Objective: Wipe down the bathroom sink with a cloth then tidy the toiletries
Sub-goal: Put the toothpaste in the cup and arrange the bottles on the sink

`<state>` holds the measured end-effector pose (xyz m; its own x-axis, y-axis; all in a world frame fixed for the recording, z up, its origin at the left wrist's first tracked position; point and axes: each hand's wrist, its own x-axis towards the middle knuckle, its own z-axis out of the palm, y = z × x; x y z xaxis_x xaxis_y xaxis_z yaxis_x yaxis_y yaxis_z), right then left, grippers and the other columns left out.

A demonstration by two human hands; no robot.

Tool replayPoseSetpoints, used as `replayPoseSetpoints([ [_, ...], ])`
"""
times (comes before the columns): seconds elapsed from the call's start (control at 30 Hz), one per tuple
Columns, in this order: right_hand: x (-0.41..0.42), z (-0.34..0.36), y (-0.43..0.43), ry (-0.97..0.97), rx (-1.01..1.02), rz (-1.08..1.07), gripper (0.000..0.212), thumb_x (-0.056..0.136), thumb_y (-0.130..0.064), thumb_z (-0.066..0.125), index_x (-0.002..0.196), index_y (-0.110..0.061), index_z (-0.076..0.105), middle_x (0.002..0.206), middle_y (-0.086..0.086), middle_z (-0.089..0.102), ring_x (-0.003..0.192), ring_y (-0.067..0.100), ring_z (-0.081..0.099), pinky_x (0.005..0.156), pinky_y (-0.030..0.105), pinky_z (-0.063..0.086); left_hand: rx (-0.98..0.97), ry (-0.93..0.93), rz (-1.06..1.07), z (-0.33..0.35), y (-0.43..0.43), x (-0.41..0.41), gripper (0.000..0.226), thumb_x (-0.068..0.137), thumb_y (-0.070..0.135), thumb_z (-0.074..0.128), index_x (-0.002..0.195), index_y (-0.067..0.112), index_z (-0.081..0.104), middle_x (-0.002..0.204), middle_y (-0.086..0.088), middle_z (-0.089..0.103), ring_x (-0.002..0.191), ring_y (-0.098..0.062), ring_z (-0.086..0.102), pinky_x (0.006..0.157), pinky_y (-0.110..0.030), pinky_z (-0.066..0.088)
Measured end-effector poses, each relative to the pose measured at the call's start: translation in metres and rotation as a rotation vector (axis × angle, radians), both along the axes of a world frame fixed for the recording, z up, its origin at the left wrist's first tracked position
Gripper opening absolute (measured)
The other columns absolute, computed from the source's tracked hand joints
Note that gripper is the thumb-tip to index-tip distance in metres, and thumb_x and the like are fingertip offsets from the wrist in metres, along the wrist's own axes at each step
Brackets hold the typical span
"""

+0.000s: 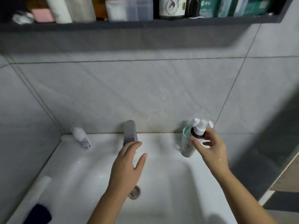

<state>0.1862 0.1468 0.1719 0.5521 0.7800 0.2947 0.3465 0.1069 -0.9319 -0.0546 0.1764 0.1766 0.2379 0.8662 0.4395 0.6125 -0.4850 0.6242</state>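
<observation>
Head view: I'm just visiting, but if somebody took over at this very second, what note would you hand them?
Left hand: open over the sink by the faucet, holding nothing.
Right hand: pinching the pump bottle at the white cup, back right corner.
Small white bottle stands back left; dark cloth lies on the front left rim.
Done: cannot tell whether wiping is finished.
Left: tidy the toiletries.

we face large grey wall tiles (145,94) with thin grout lines (129,60). above us runs a dark shelf (145,24), shadowing them.
</observation>
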Motion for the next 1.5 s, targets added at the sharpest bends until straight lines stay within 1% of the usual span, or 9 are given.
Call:
replayPoseSetpoints([
  [0.13, -0.044, 0.049, 0.012, -0.073, 0.126, 0.074, 0.038, 0.074, -0.017, 0.074, 0.095, -0.042, 0.056, 0.089, -0.028, 0.060, 0.079, 0.001, 0.054, 0.070, 0.015, 0.044, 0.157, 0.101, 0.079, 0.037, 0.020, -0.046, 0.027, 0.081, 0.015, 0.067, 0.107, 0.008, 0.063, 0.112, -0.003, 0.062, 0.101, -0.022, 0.059, 0.082, -0.024, 0.041],
  [0.3, -0.101, 0.106, 0.034, -0.122, 0.280, 0.200, 0.041, 0.073, -0.015, 0.074, 0.093, -0.044, 0.053, 0.090, -0.026, 0.061, 0.082, 0.002, 0.056, 0.072, 0.028, 0.048, 0.269, 0.127, 0.208, 0.082, 0.041, -0.109, 0.025, 0.080, 0.014, 0.068, 0.102, 0.005, 0.065, 0.109, -0.008, 0.063, 0.099, -0.027, 0.061, 0.080, -0.029, 0.041],
  [0.4, -0.138, 0.141, 0.052, -0.150, 0.339, 0.312, 0.039, 0.072, -0.018, 0.075, 0.094, -0.042, 0.054, 0.089, -0.026, 0.062, 0.077, 0.002, 0.055, 0.067, 0.024, 0.048, 0.343, 0.119, 0.261, 0.107, 0.050, -0.143, 0.025, 0.081, 0.021, 0.065, 0.099, 0.004, 0.066, 0.105, -0.009, 0.065, 0.095, -0.029, 0.062, 0.080, -0.033, 0.044],
  [0.6, -0.217, 0.215, 0.094, -0.160, 0.454, 0.546, 0.034, 0.077, -0.011, 0.072, 0.106, -0.026, 0.060, 0.099, -0.001, 0.067, 0.085, 0.016, 0.062, 0.071, 0.029, 0.051, 0.404, 0.182, 0.324, 0.147, 0.071, -0.204, 0.029, 0.076, 0.022, 0.059, 0.094, 0.001, 0.068, 0.098, -0.011, 0.068, 0.088, -0.033, 0.064, 0.074, -0.041, 0.050],
  [0.7, -0.253, 0.253, 0.117, -0.185, 0.496, 0.605, 0.028, 0.079, -0.015, 0.070, 0.100, -0.030, 0.061, 0.100, -0.004, 0.066, 0.091, 0.018, 0.063, 0.078, 0.032, 0.053, 0.427, 0.192, 0.341, 0.163, 0.080, -0.224, 0.024, 0.078, 0.015, 0.071, 0.097, 0.002, 0.068, 0.101, -0.011, 0.067, 0.090, -0.032, 0.064, 0.075, -0.043, 0.050],
  [0.93, -0.316, 0.320, 0.191, -0.067, 0.503, 0.638, 0.025, 0.080, -0.012, 0.069, 0.101, -0.019, 0.057, 0.098, 0.005, 0.065, 0.087, 0.017, 0.062, 0.065, 0.026, 0.053, 0.438, 0.207, 0.330, 0.187, 0.095, -0.267, 0.026, 0.071, 0.011, 0.076, 0.096, 0.006, 0.068, 0.100, -0.007, 0.067, 0.087, -0.028, 0.064, 0.076, -0.040, 0.051],
  [1.07, -0.337, 0.340, 0.234, -0.078, 0.471, 0.661, 0.029, 0.079, -0.013, 0.070, 0.104, -0.013, 0.054, 0.098, 0.009, 0.064, 0.088, 0.020, 0.063, 0.074, 0.041, 0.055, 0.468, 0.206, 0.356, 0.197, 0.104, -0.291, 0.027, 0.069, 0.012, 0.078, 0.093, 0.009, 0.068, 0.098, -0.005, 0.068, 0.085, -0.027, 0.065, 0.073, -0.040, 0.052],
  [1.23, -0.360, 0.353, 0.275, -0.075, 0.454, 0.711, 0.029, 0.084, -0.008, 0.064, 0.111, -0.011, 0.055, 0.112, 0.014, 0.062, 0.104, 0.027, 0.060, 0.090, 0.045, 0.050, 0.507, 0.192, 0.387, 0.208, 0.115, -0.308, 0.027, 0.069, 0.013, 0.078, 0.093, 0.010, 0.067, 0.097, -0.003, 0.067, 0.085, -0.026, 0.065, 0.072, -0.040, 0.052],
  [1.5, -0.385, 0.341, 0.310, -0.018, 0.364, 0.803, 0.025, 0.090, 0.001, 0.052, 0.113, -0.006, 0.050, 0.106, 0.014, 0.059, 0.100, 0.025, 0.058, 0.087, 0.043, 0.050, 0.561, 0.238, 0.359, 0.213, 0.120, -0.303, 0.023, 0.071, 0.022, 0.076, 0.091, 0.014, 0.068, 0.095, 0.001, 0.067, 0.083, -0.019, 0.066, 0.075, -0.033, 0.052],
])
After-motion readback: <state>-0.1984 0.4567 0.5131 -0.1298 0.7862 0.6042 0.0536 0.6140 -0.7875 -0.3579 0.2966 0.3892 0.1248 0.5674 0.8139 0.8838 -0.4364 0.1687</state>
